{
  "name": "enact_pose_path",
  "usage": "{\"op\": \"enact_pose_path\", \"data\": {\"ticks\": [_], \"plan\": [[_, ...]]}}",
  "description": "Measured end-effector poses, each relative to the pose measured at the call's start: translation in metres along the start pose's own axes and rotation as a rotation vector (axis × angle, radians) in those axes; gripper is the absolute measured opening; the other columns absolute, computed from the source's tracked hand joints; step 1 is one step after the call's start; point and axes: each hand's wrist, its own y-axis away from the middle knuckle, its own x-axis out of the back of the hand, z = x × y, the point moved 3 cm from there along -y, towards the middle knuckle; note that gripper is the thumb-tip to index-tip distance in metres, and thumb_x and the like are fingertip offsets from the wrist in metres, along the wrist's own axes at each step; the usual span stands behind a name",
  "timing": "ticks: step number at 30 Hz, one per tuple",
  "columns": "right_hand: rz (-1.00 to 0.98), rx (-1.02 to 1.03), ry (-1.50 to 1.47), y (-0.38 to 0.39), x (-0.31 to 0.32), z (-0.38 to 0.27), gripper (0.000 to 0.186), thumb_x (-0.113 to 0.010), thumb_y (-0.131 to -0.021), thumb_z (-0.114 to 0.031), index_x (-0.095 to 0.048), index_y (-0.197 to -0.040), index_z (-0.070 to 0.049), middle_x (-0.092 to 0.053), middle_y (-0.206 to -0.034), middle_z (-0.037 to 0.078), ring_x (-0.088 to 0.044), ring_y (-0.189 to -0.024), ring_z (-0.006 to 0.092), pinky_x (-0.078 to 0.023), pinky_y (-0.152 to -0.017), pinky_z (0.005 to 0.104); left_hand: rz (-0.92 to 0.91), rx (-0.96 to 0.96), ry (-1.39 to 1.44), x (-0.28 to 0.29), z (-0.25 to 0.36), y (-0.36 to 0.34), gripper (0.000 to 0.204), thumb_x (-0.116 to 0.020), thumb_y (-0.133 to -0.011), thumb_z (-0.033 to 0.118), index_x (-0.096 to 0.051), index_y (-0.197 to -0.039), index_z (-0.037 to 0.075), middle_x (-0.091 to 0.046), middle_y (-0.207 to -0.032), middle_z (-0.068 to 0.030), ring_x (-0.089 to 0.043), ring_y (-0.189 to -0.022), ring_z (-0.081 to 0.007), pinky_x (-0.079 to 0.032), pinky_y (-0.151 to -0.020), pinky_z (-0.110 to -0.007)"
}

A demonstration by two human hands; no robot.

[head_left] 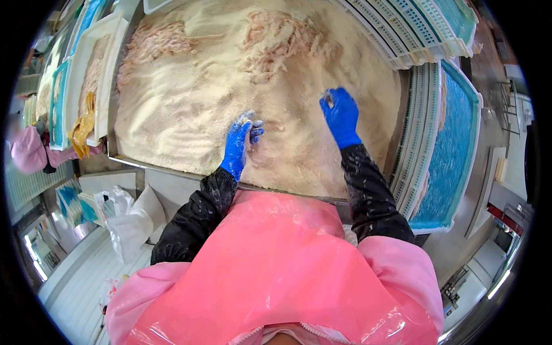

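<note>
Pinkish strips (275, 41), two heaps on powder (172, 123), left grip (241, 138), right grip (341, 113), both curled (cannot tell if holding)

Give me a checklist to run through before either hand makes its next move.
1. Gloves on both hands: ok; left hand and right hand wear blue.
2. Forearms covered: ok; black sleeves meet the gloves.
3. Left glove free of powder: not ok; pale powder clings to its fingers.
4. Pale pink strips in one heap: not ok; one heap lies upper left, another top centre.
5. Right hand empty: cannot tell; its fingers are curled.
</note>
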Motion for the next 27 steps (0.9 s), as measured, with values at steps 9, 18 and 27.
{"op": "enact_pose_path", "data": {"ticks": [9, 18, 27], "plan": [[-0.441, -0.044, 0.089, 0.136, 0.034, -0.020, 0.018, -0.068, -0.081, -0.027, -0.060, -0.077, -0.011, -0.058, -0.073, 0.008, -0.058, -0.065, 0.0276, -0.043, -0.057, 0.0382, 0.251, -0.878, -1.276, -0.068, 0.028, 0.010, 0.043, -0.062, -0.081, 0.004, -0.063, -0.122, 0.015, -0.052, -0.133, -0.0148, -0.042, -0.127, -0.0308, -0.030, -0.109, -0.039], [0.050, -0.463, -0.707, 0.075, -0.066, 0.010, 0.045, -0.057, -0.092, -0.027, -0.051, -0.130, -0.004, -0.051, -0.131, 0.021, -0.046, -0.124, 0.0333, -0.034, -0.105, 0.0395, -0.184, -0.119, 0.190, -0.132, -0.065, -0.091, 0.038, -0.045, -0.099, 0.017, -0.046, -0.133, -0.001, -0.050, -0.132, -0.0121, -0.046, -0.120, -0.0208, -0.036, -0.105, -0.031], [-0.150, -0.294, -0.195, 0.113, -0.069, -0.020, 0.052, -0.046, -0.093, -0.034, -0.041, -0.140, -0.013, -0.031, -0.151, 0.011, -0.022, -0.140, 0.0357, -0.014, -0.109, 0.0585, -0.289, 0.387, 0.585, -0.152, -0.070, -0.004, 0.049, -0.040, -0.099, 0.045, -0.049, -0.132, 0.010, -0.056, -0.128, -0.0131, -0.057, -0.110, -0.0294, -0.045, -0.097, -0.043]]}}
